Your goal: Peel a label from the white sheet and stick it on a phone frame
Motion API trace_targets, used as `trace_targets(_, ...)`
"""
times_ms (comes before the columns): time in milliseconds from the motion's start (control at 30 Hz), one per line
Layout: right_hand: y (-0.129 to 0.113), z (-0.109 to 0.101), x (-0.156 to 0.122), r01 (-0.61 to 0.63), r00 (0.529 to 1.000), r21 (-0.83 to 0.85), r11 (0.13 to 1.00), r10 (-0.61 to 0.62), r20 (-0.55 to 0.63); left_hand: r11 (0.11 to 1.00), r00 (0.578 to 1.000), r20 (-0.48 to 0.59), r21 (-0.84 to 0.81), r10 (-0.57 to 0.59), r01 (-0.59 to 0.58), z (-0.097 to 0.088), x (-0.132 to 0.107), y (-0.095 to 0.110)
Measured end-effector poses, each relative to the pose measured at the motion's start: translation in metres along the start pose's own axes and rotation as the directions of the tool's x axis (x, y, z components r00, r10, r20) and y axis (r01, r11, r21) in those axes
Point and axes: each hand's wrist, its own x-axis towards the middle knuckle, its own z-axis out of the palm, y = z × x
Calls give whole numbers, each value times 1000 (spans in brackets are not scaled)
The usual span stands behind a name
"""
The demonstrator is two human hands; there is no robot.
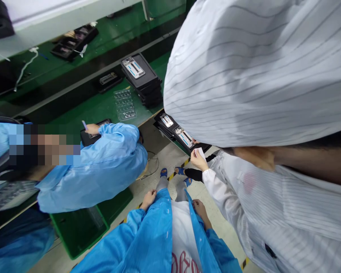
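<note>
Blue jacket (157, 223) is hanging open, the left hand (149, 199) and right hand (199, 206) curling near its front edges; whether they are pinching cloth, I cannot tell. Beyond, black trays (150, 91) are standing stacked on a green table (102, 106).

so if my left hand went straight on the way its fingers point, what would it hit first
Probably the grey trouser leg, just beyond the left hand, though the edge of the blue jacket is close by and depth is unclear.
</note>
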Motion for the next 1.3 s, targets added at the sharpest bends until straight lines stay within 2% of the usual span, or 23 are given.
trace_targets(133,-3,-8,-6,-12,1000,-15,1000,12,12,998,997,47,4,-59,59,-2,-1,5)
trace_targets(433,-15,-17,-11,-34,999,-27,999,35,31,997,994,76,-15,-73,75,-4,-4,16)
trace_targets(1000,-36,-28,-11,-23,999,-19,1000,24,41,994,995,53,-66,-84,88,-9,2,29)
trace_targets(1300,-37,-16,2,-1,1000,-10,1000,2,21,996,999,21,-73,-45,46,-10,18,19)
